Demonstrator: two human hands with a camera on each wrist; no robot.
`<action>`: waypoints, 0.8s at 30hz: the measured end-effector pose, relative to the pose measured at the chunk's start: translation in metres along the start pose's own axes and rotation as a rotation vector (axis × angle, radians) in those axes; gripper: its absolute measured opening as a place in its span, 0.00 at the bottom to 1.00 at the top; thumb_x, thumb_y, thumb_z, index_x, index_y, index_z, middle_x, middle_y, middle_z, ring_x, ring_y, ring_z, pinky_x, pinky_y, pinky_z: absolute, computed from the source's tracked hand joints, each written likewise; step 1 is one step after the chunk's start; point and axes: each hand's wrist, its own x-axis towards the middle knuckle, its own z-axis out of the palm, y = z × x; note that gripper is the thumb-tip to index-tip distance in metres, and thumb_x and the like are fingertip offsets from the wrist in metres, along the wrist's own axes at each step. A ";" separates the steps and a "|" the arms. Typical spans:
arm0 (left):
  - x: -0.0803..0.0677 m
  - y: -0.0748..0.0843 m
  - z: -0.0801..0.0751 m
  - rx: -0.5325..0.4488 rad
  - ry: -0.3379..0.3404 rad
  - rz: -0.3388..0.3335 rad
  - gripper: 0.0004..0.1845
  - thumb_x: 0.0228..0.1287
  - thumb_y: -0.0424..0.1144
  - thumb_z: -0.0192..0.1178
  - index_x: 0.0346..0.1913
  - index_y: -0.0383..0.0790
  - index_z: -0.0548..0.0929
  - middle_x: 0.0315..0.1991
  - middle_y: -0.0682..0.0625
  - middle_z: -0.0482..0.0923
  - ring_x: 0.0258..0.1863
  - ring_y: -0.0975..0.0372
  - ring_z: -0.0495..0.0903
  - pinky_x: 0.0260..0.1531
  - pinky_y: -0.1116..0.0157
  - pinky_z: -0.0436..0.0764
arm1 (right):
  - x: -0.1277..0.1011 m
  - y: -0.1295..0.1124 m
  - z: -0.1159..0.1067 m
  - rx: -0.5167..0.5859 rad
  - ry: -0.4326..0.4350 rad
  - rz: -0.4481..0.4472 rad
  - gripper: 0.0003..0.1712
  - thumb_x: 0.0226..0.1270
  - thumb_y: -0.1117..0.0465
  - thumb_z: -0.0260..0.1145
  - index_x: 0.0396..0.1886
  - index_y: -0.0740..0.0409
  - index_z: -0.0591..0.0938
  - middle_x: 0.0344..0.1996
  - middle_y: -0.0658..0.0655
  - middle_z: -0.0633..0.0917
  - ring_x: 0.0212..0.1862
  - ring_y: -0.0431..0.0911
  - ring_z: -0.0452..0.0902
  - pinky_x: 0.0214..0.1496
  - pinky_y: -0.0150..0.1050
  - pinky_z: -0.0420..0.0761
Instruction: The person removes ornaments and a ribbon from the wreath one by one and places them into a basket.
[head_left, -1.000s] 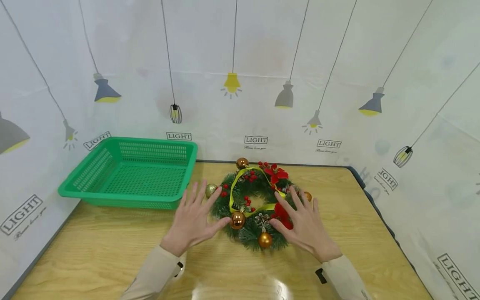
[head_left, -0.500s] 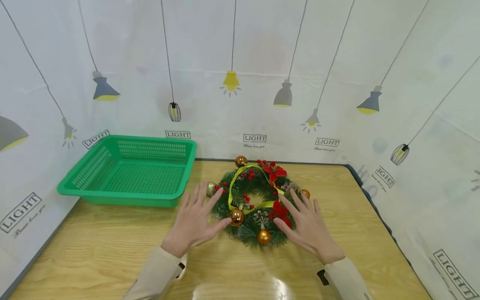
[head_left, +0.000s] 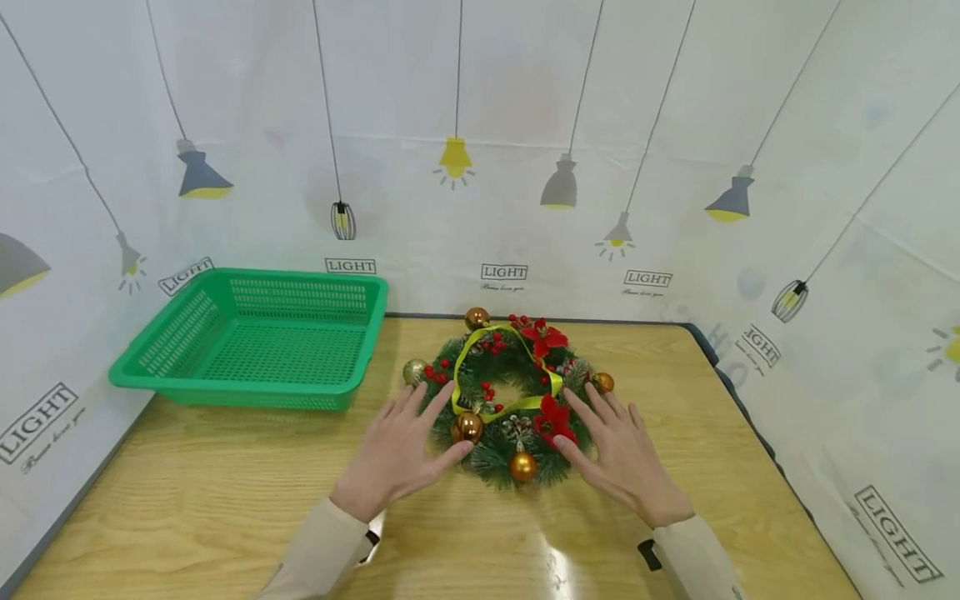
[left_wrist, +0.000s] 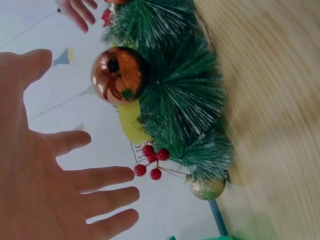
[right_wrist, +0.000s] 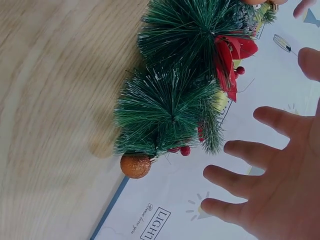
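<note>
A green Christmas wreath [head_left: 504,398] with gold and copper baubles, red berries, red flowers and a yellow ribbon lies flat on the wooden table [head_left: 187,500]. My left hand [head_left: 401,446] hovers over its left edge, fingers spread and straight, the thumb close to a copper bauble [head_left: 468,427]. Over the wreath's right edge my right hand [head_left: 618,450] hovers the same way, fingers spread. In the left wrist view the left hand [left_wrist: 45,165] stays just clear of the wreath [left_wrist: 180,100]. In the right wrist view, the right hand [right_wrist: 272,170] also stays clear of the wreath [right_wrist: 175,95].
A green plastic basket [head_left: 255,340] stands at the table's back left, with nothing in it. White curtains printed with lamps close in the back and both sides. The table's right edge [head_left: 738,400] runs close to the right curtain.
Both hands have come closer to the wreath, the left fingers now reaching over its left edge. The wreath itself has not moved.
</note>
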 end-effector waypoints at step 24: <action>0.002 0.036 0.008 -0.040 0.040 0.115 0.40 0.72 0.67 0.51 0.74 0.39 0.70 0.75 0.37 0.65 0.75 0.40 0.63 0.72 0.41 0.67 | -0.009 0.003 0.003 0.008 -0.008 0.002 0.39 0.74 0.38 0.57 0.75 0.55 0.70 0.72 0.69 0.71 0.68 0.69 0.71 0.66 0.70 0.71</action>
